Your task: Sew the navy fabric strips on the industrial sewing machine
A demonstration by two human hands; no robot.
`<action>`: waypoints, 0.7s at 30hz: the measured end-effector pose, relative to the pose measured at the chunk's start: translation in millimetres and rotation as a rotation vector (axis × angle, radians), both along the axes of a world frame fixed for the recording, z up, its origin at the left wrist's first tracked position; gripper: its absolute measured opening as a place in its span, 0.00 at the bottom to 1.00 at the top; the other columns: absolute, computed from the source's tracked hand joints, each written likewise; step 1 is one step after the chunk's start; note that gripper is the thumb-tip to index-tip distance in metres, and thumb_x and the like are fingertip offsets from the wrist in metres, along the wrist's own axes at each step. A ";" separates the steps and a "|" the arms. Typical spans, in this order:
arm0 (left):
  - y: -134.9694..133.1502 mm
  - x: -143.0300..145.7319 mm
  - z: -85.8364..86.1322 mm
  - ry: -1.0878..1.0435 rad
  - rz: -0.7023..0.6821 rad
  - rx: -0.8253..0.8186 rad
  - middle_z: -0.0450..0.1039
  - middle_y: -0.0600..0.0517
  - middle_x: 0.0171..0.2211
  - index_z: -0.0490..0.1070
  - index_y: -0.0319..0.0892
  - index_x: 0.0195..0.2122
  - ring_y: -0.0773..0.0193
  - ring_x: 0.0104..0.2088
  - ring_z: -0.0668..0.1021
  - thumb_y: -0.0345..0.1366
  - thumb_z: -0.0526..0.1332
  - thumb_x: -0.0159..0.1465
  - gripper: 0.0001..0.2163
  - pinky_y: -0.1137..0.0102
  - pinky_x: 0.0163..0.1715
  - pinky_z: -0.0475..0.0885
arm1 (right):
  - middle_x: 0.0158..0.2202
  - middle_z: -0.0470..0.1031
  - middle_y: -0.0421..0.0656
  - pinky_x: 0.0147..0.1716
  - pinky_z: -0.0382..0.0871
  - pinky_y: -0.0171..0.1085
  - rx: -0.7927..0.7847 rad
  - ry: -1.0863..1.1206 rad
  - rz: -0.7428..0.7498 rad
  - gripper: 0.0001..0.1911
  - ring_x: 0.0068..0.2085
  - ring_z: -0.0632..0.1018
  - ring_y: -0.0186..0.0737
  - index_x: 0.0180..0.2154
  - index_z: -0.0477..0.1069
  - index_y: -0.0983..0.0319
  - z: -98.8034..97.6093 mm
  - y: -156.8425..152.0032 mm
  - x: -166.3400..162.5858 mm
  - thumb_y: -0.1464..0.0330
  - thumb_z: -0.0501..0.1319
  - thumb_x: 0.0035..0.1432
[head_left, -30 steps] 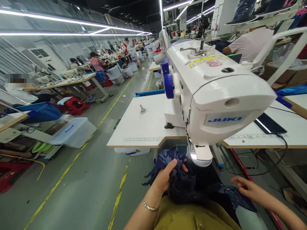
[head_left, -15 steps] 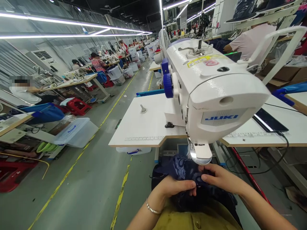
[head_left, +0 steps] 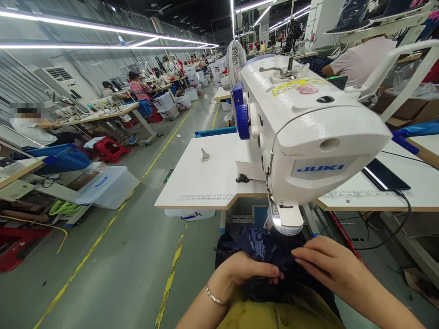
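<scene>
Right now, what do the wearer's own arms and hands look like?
Left hand: no glove, silver-coloured bangle around the wrist. Right hand: no glove, nothing on the wrist. No sleeves show on either forearm.

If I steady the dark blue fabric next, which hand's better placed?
Probably your left hand: its thumb and fingers grip the dark blue fabric. Your right hand reaches toward it, fingers extended, with no clear grip visible.

The left hand (head_left: 243, 267) pinches, its thumb (head_left: 267, 269) toward three o'clock; the right hand (head_left: 332, 262) points toward ten o'clock, fingers (head_left: 310, 257) extended.
</scene>
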State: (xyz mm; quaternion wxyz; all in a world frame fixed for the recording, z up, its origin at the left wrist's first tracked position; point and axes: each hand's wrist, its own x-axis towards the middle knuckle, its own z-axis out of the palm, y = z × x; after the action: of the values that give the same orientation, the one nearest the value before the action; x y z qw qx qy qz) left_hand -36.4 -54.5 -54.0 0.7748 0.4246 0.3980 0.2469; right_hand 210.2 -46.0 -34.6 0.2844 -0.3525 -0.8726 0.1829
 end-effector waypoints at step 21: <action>52.0 37.8 37.9 0.074 0.744 0.038 0.77 0.51 0.23 0.74 0.40 0.20 0.59 0.30 0.77 0.47 0.74 0.44 0.16 0.63 0.40 0.72 | 0.30 0.75 0.42 0.32 0.71 0.38 -0.328 0.398 -0.268 0.14 0.32 0.76 0.43 0.33 0.70 0.59 16.9 86.9 0.0 0.56 0.54 0.61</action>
State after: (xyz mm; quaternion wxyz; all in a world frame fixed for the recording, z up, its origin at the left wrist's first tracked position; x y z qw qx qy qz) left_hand 1.5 -2.5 -16.1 0.6090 0.2741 0.5482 0.5035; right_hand 210.3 40.8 -17.7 0.4111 -0.4632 -0.7039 0.3478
